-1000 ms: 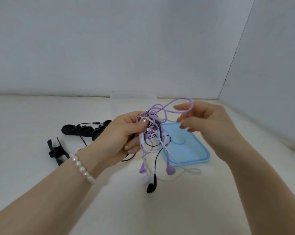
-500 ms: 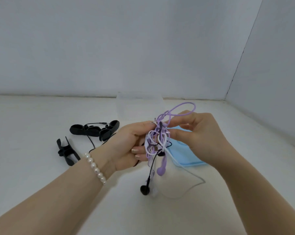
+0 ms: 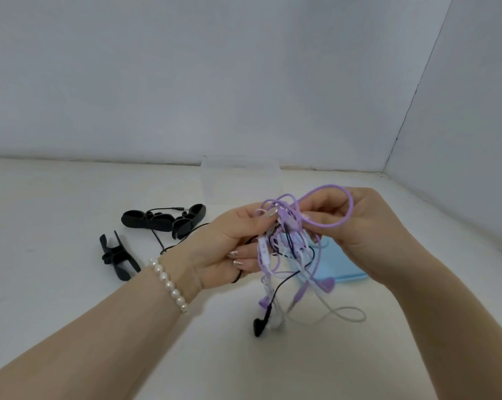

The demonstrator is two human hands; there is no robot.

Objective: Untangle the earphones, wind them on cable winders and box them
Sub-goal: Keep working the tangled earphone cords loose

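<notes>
A tangle of purple, white and black earphone cables (image 3: 287, 249) hangs above the table between both hands. My left hand (image 3: 229, 246) pinches the knot from the left near a white inline remote (image 3: 263, 249). My right hand (image 3: 368, 226) pinches a purple strand from the right, with a purple loop (image 3: 330, 206) around its fingers. A black earbud (image 3: 259, 326) and purple earbuds (image 3: 327, 284) dangle below. Three black cable winders lie at the left: two (image 3: 163, 219) further back, one (image 3: 117, 255) nearer. A clear box (image 3: 239, 180) stands behind the hands.
A light blue lid (image 3: 342, 264) lies flat on the white table under my right hand. A white cable loop (image 3: 347, 314) rests on the table. A thin black cable (image 3: 169, 246) trails by the winders. White walls close the back and the right side.
My right hand has closed in on the tangle and now pinches a purple strand. The bundle has shifted slightly and the dangling earbuds have swung.
</notes>
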